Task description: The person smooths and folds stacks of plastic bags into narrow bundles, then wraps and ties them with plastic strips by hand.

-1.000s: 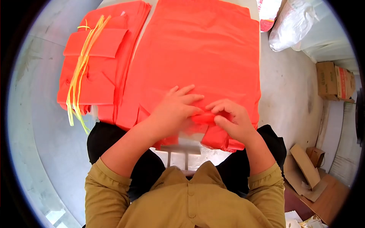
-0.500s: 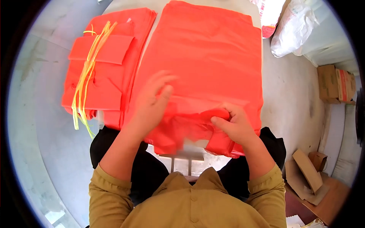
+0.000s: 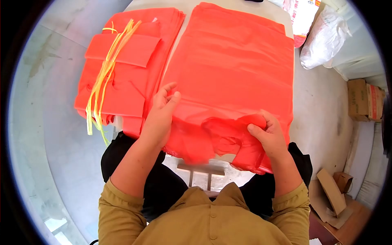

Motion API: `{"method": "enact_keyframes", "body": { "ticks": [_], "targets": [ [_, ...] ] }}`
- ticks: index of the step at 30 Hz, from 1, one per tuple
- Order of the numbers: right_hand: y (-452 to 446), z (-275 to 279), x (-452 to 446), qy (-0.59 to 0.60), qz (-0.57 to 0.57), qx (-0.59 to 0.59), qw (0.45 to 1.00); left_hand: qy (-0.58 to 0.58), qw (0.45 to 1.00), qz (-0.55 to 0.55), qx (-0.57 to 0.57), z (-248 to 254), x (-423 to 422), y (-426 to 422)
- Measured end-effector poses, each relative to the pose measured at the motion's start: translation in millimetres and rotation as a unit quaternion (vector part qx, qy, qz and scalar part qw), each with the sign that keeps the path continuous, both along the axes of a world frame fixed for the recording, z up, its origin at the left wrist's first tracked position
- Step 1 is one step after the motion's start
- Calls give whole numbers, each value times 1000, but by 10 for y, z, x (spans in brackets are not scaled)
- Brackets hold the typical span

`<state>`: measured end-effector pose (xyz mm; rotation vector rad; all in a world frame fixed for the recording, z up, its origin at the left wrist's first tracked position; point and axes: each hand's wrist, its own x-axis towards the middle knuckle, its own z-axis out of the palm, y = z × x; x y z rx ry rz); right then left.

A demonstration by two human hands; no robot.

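Observation:
A broad stack of red plastic sheets or bags (image 3: pixel 232 69) lies in front of me, its near edge loose and crumpled. My right hand (image 3: pixel 267 130) pinches a red flap at the near right of this stack between thumb and fingers. At the stack's near left, my left hand (image 3: pixel 163 114) is raised with thumb and fingers apart, nothing visibly held. Further left lies a second red stack with folded parts (image 3: pixel 126 90), and yellow strips (image 3: pixel 107 67) are draped across it.
A pale table top (image 3: pixel 185 30) shows between the stacks. White bags (image 3: pixel 325 38) stand at the back right. A cardboard box (image 3: pixel 363 100) is at the far right, flattened cardboard (image 3: pixel 330 194) lower down. A small stool (image 3: pixel 200 169) sits between my knees.
My left hand has moved left from beside my right hand and opened. The loose near edge of the red stack has spread out between them. The view has shifted slightly.

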<state>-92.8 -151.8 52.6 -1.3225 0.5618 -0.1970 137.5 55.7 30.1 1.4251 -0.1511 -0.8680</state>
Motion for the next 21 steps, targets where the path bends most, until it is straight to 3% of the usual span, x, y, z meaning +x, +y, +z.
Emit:
{"method": "enact_keyframes", "body": {
  "ticks": [7,10,16,18,21],
  "targets": [
    [44,-1,-24,-2,-14,11,1000,68,998,-14,3,298,-247,237],
    [48,-26,-60,6,-11,-1,1000,35,995,-78,43,294,-288,367],
    [46,-8,-88,58,46,-91,993,66,984,-165,-16,260,-257,510],
    [46,-69,-103,23,109,-253,961,39,979,-200,21,392,-252,512],
    [92,-132,-78,-38,183,-477,859,-67,962,-254,76,406,-215,556]
  ]
}}
